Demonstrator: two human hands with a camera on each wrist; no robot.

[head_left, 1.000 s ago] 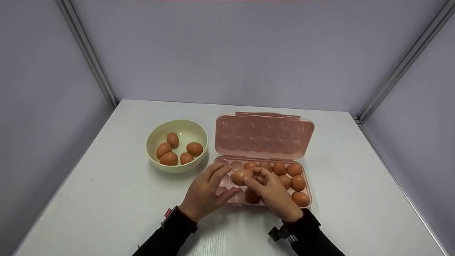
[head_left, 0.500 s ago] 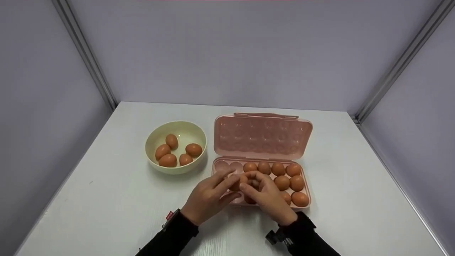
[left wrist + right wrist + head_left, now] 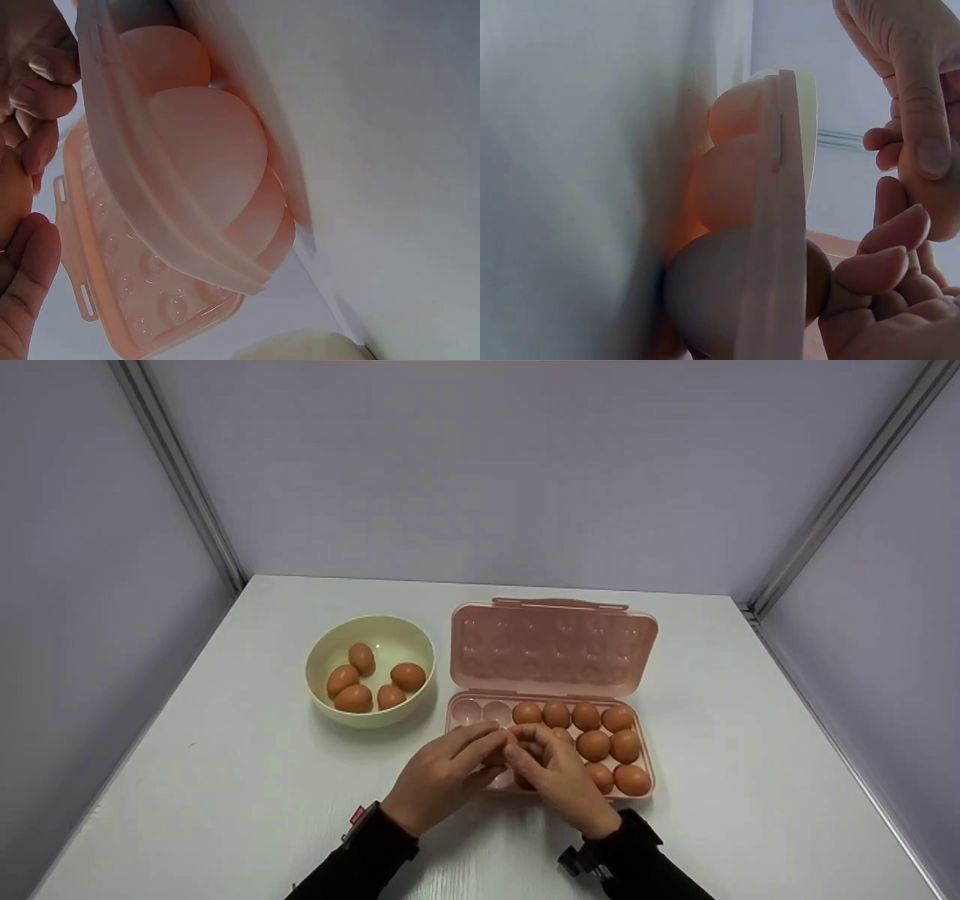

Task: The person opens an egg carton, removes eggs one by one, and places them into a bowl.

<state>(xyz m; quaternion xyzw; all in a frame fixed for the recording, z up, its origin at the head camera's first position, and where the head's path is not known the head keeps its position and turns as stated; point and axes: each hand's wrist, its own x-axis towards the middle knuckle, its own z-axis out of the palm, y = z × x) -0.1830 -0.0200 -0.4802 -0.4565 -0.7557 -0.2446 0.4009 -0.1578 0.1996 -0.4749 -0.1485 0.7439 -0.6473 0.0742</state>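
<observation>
One egg (image 3: 937, 210) is held above the pink carton (image 3: 466, 712), between the curled fingers of the left hand (image 3: 442, 774) and right hand (image 3: 562, 781); probably light, rigid, smooth and fragile, it wants gentle contact around its middle.

Lab-like booth (image 3: 885, 585), plain grey panels (image 3: 480, 495), metal corner posts (image 3: 180, 472), white tabletop (image 3: 225, 780)

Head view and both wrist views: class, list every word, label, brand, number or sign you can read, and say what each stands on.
Readable text: none in any view.
Small red tag by the left sleeve: any lettering is too small and blurred to read.
Egg box, bowl and visible eggs: no words, numbers or signs can be made out.
</observation>
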